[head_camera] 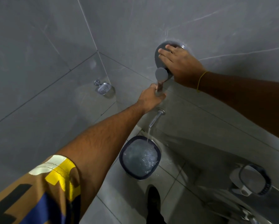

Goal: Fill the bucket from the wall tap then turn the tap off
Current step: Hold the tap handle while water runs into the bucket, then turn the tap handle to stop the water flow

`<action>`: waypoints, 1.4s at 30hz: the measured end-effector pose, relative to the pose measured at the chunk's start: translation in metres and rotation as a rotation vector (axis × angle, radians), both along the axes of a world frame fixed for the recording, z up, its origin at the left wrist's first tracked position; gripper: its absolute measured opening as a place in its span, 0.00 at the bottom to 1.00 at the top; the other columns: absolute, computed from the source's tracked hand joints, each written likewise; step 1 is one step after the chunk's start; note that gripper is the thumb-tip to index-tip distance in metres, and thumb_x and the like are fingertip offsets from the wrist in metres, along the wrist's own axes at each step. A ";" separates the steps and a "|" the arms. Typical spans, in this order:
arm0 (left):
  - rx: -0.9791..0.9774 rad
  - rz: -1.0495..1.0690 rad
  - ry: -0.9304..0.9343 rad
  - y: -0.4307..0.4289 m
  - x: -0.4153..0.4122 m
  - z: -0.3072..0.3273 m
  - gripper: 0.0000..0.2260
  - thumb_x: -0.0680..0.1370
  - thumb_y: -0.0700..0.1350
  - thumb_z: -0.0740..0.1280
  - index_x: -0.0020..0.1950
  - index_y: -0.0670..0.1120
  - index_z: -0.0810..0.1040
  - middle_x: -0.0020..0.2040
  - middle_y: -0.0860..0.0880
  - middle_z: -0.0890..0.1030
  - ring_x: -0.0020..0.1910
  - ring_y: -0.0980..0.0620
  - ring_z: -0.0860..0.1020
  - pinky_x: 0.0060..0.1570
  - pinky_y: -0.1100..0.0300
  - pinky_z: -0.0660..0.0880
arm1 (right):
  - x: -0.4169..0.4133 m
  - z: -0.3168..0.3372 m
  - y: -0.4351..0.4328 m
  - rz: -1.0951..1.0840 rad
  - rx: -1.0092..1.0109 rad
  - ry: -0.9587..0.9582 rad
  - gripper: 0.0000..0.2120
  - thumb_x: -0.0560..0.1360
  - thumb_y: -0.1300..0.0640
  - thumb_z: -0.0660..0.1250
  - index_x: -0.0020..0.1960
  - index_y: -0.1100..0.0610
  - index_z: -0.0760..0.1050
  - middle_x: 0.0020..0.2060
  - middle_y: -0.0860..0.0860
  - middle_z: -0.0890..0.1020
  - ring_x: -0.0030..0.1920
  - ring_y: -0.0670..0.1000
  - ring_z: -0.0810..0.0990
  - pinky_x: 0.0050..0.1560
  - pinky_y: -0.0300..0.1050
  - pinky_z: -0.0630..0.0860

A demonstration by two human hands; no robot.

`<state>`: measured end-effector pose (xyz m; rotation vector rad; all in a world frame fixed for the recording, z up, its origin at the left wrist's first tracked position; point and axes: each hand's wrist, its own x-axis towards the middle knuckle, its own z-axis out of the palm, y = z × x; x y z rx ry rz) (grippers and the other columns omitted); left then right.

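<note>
A dark blue bucket (121, 156) stands on the floor tiles, nearly full of churning water. A chrome wall spout (156, 118) pours a stream into its far rim. Above the spout a round grey valve plate (159, 46) sits on the wall, with a chrome lever handle (161, 75) sticking out of it. My left hand (151, 97) is closed on the lower end of that handle. My right hand (177, 63) lies flat on the plate, fingers spread, and hides most of it.
A chrome soap dish (103, 88) is fixed to the left wall near the corner. A second blue-rimmed container (251, 180) sits at the lower right beside a chrome fitting (250, 215). My dark shoe (154, 201) stands just in front of the bucket.
</note>
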<state>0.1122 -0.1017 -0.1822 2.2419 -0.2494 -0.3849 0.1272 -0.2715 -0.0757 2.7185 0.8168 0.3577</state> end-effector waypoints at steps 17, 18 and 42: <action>0.391 -0.133 -0.252 0.023 -0.016 -0.027 0.52 0.79 0.65 0.69 0.86 0.44 0.39 0.88 0.45 0.42 0.87 0.45 0.43 0.79 0.50 0.42 | 0.014 0.017 -0.004 0.146 -0.189 -0.103 0.09 0.77 0.65 0.59 0.53 0.67 0.76 0.49 0.68 0.78 0.46 0.68 0.77 0.49 0.63 0.75; 0.404 -0.137 -0.256 0.024 -0.016 -0.027 0.52 0.79 0.65 0.69 0.86 0.44 0.39 0.88 0.45 0.42 0.87 0.45 0.43 0.80 0.50 0.42 | 0.014 0.020 -0.005 0.157 -0.196 -0.102 0.10 0.77 0.65 0.58 0.52 0.68 0.76 0.49 0.68 0.78 0.46 0.68 0.77 0.48 0.63 0.75; 0.533 -0.215 -0.320 0.049 -0.030 -0.028 0.52 0.79 0.62 0.69 0.86 0.42 0.38 0.88 0.43 0.42 0.86 0.45 0.42 0.80 0.49 0.41 | 0.026 0.027 -0.012 0.344 -0.518 -0.271 0.32 0.81 0.56 0.41 0.77 0.69 0.67 0.76 0.68 0.72 0.77 0.67 0.70 0.75 0.63 0.69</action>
